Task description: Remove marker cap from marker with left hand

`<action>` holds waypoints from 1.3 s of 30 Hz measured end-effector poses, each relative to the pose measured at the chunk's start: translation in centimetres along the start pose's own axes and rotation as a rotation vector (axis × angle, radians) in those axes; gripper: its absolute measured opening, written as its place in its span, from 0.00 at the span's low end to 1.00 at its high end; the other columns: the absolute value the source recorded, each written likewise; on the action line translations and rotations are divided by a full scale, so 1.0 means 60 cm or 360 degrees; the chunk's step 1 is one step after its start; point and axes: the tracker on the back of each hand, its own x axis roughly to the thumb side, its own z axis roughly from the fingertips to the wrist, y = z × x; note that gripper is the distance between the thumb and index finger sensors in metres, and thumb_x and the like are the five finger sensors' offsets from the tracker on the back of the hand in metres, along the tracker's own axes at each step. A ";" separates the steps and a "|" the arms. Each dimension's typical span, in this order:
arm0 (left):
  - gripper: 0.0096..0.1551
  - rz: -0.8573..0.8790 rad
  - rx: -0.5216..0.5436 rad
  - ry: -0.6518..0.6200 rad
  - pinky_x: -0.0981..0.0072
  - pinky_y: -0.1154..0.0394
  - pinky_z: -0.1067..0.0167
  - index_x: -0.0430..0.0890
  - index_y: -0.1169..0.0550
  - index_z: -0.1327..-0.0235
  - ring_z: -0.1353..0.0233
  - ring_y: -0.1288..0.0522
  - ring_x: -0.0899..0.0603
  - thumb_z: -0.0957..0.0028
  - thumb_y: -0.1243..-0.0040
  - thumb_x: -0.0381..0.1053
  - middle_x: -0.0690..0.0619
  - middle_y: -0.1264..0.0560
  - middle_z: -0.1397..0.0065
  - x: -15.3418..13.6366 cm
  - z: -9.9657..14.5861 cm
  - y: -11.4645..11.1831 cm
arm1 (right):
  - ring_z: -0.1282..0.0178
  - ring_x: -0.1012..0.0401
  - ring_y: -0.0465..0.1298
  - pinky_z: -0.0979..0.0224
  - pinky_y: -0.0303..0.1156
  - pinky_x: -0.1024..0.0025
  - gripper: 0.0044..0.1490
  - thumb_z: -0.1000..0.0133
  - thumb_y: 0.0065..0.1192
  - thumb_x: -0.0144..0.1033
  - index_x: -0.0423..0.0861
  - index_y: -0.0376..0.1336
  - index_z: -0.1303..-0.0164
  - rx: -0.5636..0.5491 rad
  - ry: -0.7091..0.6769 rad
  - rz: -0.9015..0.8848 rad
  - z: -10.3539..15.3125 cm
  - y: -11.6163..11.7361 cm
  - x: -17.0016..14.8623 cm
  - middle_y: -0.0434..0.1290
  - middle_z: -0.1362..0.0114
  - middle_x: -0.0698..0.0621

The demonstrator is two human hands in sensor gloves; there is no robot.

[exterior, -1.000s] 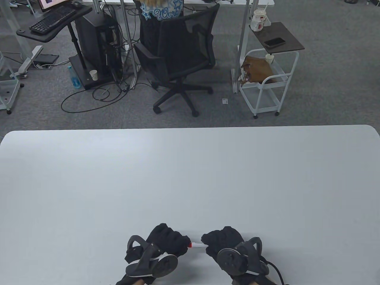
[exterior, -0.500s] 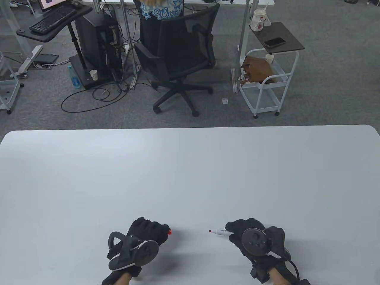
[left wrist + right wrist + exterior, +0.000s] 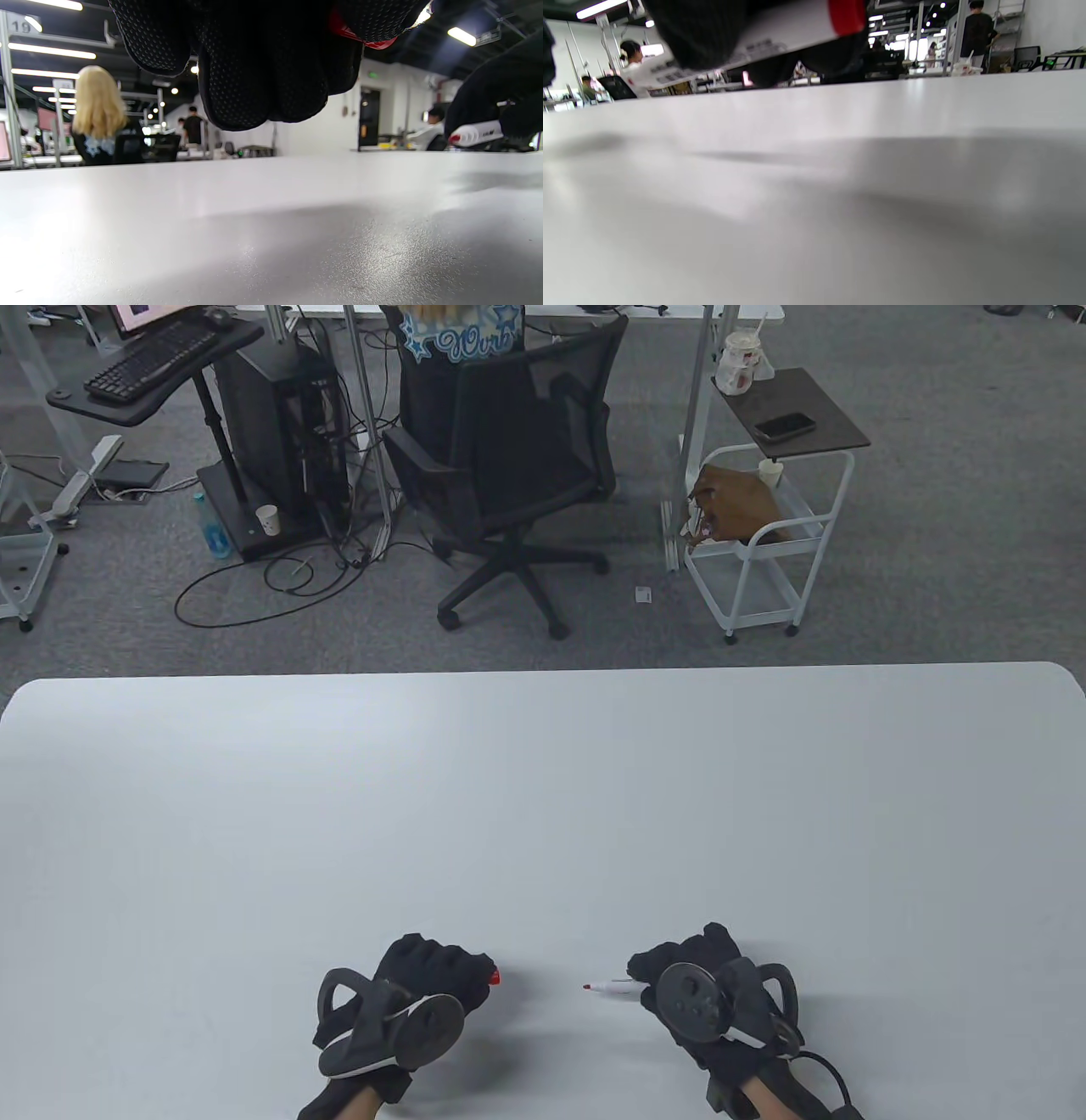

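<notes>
My left hand (image 3: 437,971) grips the red marker cap (image 3: 493,978); only its end shows past the gloved fingers. In the left wrist view the cap (image 3: 365,40) peeks out red between the fingers (image 3: 254,84). My right hand (image 3: 679,967) holds the white marker (image 3: 612,986) with its bare red tip pointing left, toward the cap. A gap of table lies between cap and tip. The marker shows in the left wrist view (image 3: 477,134) and close up in the right wrist view (image 3: 780,36), where it has a red band. Both hands are low over the near edge of the white table (image 3: 543,814).
Beyond the table's far edge stand a black office chair (image 3: 509,466), a white trolley (image 3: 764,534) and a desk with a keyboard (image 3: 148,360).
The hands were together on the capped marker; they pulled apart, cap in the left, marker in the right. Since half a second ago both hands shifted slightly, the gap narrowing a little.
</notes>
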 end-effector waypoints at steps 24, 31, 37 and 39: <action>0.25 -0.0012 -0.0062 0.0003 0.47 0.33 0.25 0.62 0.28 0.33 0.32 0.19 0.50 0.41 0.55 0.64 0.63 0.21 0.35 0.003 -0.001 0.001 | 0.28 0.53 0.71 0.18 0.52 0.39 0.37 0.50 0.61 0.53 0.60 0.59 0.28 0.0065 0.0006 0.0134 0.002 0.007 0.006 0.67 0.24 0.52; 0.25 -0.0053 -0.0105 0.0002 0.47 0.33 0.25 0.63 0.28 0.33 0.32 0.19 0.50 0.42 0.55 0.64 0.63 0.21 0.34 0.005 -0.002 -0.001 | 0.10 0.42 0.46 0.20 0.35 0.31 0.57 0.53 0.62 0.62 0.61 0.41 0.17 0.0157 -0.0066 -0.0048 0.012 -0.014 -0.017 0.47 0.11 0.49; 0.25 -0.0063 -0.0122 -0.0007 0.47 0.32 0.26 0.64 0.27 0.33 0.32 0.19 0.50 0.42 0.54 0.64 0.63 0.20 0.35 0.007 -0.002 -0.001 | 0.11 0.40 0.41 0.21 0.31 0.31 0.59 0.53 0.60 0.64 0.61 0.37 0.16 0.0229 -0.0020 -0.0070 0.011 -0.011 -0.028 0.43 0.10 0.47; 0.24 -0.0060 -0.0139 -0.0011 0.47 0.32 0.26 0.65 0.27 0.33 0.32 0.19 0.51 0.43 0.52 0.64 0.63 0.20 0.34 0.007 -0.003 -0.002 | 0.11 0.41 0.42 0.21 0.32 0.31 0.58 0.52 0.60 0.64 0.60 0.39 0.16 0.0217 -0.0027 -0.0042 0.010 -0.010 -0.026 0.44 0.10 0.47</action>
